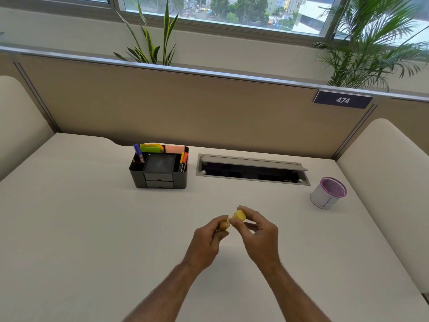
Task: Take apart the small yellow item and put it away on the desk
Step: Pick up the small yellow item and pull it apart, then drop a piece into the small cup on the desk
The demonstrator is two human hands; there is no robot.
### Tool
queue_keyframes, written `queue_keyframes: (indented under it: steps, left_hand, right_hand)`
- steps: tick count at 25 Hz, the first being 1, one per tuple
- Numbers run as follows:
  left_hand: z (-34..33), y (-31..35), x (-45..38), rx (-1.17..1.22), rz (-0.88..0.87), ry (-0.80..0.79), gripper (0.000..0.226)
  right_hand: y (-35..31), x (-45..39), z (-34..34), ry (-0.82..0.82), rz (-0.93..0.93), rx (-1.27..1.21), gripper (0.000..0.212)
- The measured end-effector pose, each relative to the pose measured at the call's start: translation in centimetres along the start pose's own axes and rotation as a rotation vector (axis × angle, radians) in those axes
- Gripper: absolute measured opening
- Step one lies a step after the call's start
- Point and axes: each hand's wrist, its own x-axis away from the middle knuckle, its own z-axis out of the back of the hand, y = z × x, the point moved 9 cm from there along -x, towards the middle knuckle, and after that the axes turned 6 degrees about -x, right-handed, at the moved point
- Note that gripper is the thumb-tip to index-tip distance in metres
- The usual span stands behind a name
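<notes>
- Forearms reached in from the near edge, both bare, meeting over the middle of the pale surface [92,228].
- Left hand [205,240] was raised above the surface, its fingers [219,225] clenched on a small brownish-yellow piece [224,225]; most of that piece was hidden in the grip, so its shape could not be told.
- Right hand [260,233] was just beside it, fingers [246,211] grasping a yellow cap [239,215] between thumb and fingertips.
- Cap and piece were nearly touching at their inner ends; whether they were joined or already apart could not be told.
- Farther back and to the left stood a black organiser [160,180] with small drawers in front; it held a purple marker [138,153] in the left slot, green, yellow and pink notes [174,149] at the rear, and a black marker [182,167] with other pens on the right.
- Right of the organiser, a grey cable hatch [253,169] was set into the surface with its lid raised.
- Far right, well apart from the hands, stood a white cup [328,194] with a purple mesh rim.
- Behind the surface ran a tan partition [185,108] carrying a dark plate [342,100] reading 474.
- Beyond the partition, two green plants [153,38] rose before a window [232,10].
</notes>
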Motion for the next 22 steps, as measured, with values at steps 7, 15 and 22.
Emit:
queue_keyframes:
  steps: [7,15,22]
  left_hand:
    - [1.6,-2.5,0.0,0.010,0.107,0.102,0.034]
    - [2.0,-3.3,0.4,0.025,0.161,0.132,0.028]
    - [1.5,-3.7,0.8,0.018,0.166,0.101,0.028]
  right_hand:
    - [3.7,0.6,1.2,0.054,-0.249,0.171,0.037]
    - [9.2,4.3,-3.1,-0.392,-0.299,0.766,0.047]
    - [11.4,5.1,-3.4,-0.469,-0.381,0.778,0.045]
